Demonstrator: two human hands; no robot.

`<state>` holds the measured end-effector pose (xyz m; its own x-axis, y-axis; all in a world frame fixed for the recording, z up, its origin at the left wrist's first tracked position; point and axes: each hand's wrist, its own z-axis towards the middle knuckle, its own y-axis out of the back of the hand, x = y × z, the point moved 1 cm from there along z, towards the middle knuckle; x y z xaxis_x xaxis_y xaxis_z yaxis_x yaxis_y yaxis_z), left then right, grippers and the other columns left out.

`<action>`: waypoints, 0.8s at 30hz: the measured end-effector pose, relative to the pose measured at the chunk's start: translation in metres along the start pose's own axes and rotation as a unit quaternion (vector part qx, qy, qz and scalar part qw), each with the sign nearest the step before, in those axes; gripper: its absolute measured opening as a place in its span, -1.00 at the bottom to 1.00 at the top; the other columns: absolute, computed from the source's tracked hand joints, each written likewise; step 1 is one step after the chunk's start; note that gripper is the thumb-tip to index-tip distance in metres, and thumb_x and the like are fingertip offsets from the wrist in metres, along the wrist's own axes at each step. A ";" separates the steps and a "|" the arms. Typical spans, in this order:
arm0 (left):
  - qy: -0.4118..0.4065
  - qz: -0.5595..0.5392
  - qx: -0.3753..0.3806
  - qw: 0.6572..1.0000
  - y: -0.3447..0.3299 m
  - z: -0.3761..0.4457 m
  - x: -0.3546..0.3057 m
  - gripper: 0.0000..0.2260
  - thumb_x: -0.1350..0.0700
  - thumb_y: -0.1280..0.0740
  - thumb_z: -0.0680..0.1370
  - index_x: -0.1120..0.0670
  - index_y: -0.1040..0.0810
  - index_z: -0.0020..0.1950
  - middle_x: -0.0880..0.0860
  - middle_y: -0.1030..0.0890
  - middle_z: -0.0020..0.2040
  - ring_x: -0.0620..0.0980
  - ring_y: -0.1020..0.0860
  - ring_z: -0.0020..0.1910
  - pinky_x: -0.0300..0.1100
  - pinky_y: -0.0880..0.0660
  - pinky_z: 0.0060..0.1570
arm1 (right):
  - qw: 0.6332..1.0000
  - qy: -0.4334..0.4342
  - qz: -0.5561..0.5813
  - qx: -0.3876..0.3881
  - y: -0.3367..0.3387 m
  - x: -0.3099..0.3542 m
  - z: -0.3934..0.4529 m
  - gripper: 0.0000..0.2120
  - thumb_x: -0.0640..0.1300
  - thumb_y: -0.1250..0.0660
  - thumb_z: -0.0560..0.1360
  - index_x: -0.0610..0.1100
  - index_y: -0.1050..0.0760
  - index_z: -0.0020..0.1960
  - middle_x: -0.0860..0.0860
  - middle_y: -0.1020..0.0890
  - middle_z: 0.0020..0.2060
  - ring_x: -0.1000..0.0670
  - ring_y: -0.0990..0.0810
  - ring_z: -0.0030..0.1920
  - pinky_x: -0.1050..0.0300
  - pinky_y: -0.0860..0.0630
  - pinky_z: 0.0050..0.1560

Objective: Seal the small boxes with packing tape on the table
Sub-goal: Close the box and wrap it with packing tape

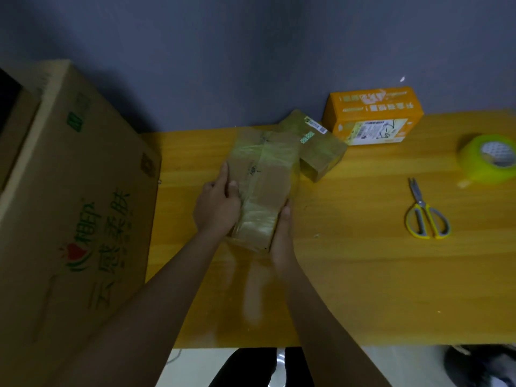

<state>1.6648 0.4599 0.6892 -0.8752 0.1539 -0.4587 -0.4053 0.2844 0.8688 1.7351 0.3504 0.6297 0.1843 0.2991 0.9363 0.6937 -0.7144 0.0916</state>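
A long brown cardboard box [265,180] wrapped in shiny clear tape lies on the yellow wooden table [363,275]. My left hand [216,206] presses on its left side, fingers flat against the top. My right hand [283,233] grips its near right corner. A second taped brown box [318,155] lies just behind it, and an orange box [374,115] stands further back by the wall. A roll of packing tape [488,159] rests at the table's right edge.
Yellow-handled scissors [425,213] lie shut on the table's right side. A big cardboard carton [69,205] with green print fills the left side. A grey wall runs behind the table. Floor and a dark shoe [480,364] show below the near edge.
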 end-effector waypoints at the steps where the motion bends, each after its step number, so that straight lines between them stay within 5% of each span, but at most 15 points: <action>1: 0.010 -0.037 -0.004 0.999 -0.001 -0.003 0.007 -0.58 -0.11 0.01 0.67 -0.25 -0.05 0.53 -0.01 -0.39 0.38 0.09 -0.46 0.21 -0.05 -0.45 0.03 | 1.000 0.019 -0.015 0.005 0.002 0.008 -0.005 -0.26 0.44 0.16 0.51 0.09 0.02 0.58 0.08 -0.06 0.56 0.02 0.01 0.56 -0.18 0.05 0.53; 5: -0.005 -0.208 0.038 0.977 -0.019 -0.019 0.042 -0.60 -0.08 -0.08 0.66 -0.11 -0.26 0.51 0.02 -0.40 0.43 0.09 -0.44 0.33 0.14 -0.45 0.24 | 0.957 0.104 -0.259 0.072 0.006 0.043 -0.013 -0.48 0.03 0.16 0.68 -0.08 0.15 0.59 0.04 0.13 0.57 0.06 0.20 0.55 0.06 0.28 0.51; 9: 0.067 -0.214 0.128 0.966 -0.048 -0.023 0.069 -0.62 0.11 -0.18 0.62 0.07 -0.35 0.45 0.18 -0.39 0.42 0.20 -0.43 0.32 0.10 -0.44 0.26 | 0.865 0.160 -0.448 0.158 -0.007 0.035 -0.014 -0.46 0.05 0.21 0.67 -0.14 0.09 0.59 -0.09 0.07 0.57 -0.09 0.13 0.56 -0.01 0.22 0.52; 11: 0.058 -0.253 0.077 0.963 -0.030 -0.024 0.056 -0.60 0.15 -0.13 0.66 0.04 -0.26 0.51 0.09 -0.27 0.50 0.13 -0.36 0.38 0.09 -0.38 0.32 | 0.849 0.230 -0.449 0.159 -0.004 0.020 -0.023 -0.40 0.08 0.27 0.62 -0.17 0.02 0.58 -0.10 0.03 0.56 -0.10 0.06 0.57 -0.03 0.10 0.54; 15: -0.112 -0.194 0.059 0.973 -0.022 -0.023 0.024 -0.62 0.11 -0.03 0.69 0.03 -0.23 0.52 -0.03 -0.12 0.56 -0.06 0.00 0.55 -0.11 0.03 0.50 | 0.859 0.279 -0.382 0.198 0.012 0.010 -0.033 -0.47 0.02 0.10 0.64 -0.17 -0.12 0.55 -0.09 -0.07 0.55 -0.04 -0.05 0.55 0.03 -0.21 0.46; 20: -0.160 0.011 0.008 0.987 -0.060 -0.019 0.017 -0.47 -0.12 0.21 0.63 0.03 -0.07 0.57 -0.03 0.04 0.59 -0.09 0.19 0.54 -0.05 0.30 0.46 | 0.765 0.255 -0.588 0.063 0.045 0.003 -0.016 -0.19 0.40 0.04 0.52 -0.19 -0.26 0.50 -0.15 -0.29 0.48 -0.14 -0.19 0.51 -0.19 -0.02 0.46; 24: -0.190 0.051 -0.014 0.980 -0.066 -0.021 0.021 -0.42 -0.13 0.24 0.60 0.07 -0.08 0.57 0.01 -0.01 0.58 -0.02 0.12 0.55 0.03 0.23 0.47 | 0.782 0.164 -0.601 0.027 0.068 0.018 0.007 0.14 0.66 0.04 0.23 -0.04 0.05 0.59 -0.10 0.01 0.57 -0.19 0.08 0.56 -0.16 0.18 0.48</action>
<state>1.6674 0.4242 0.6263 -0.7527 0.5225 -0.4005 -0.3323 0.2237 0.9163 1.7908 0.3116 0.6501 -0.8055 0.5494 0.2224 0.2584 -0.0121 0.9660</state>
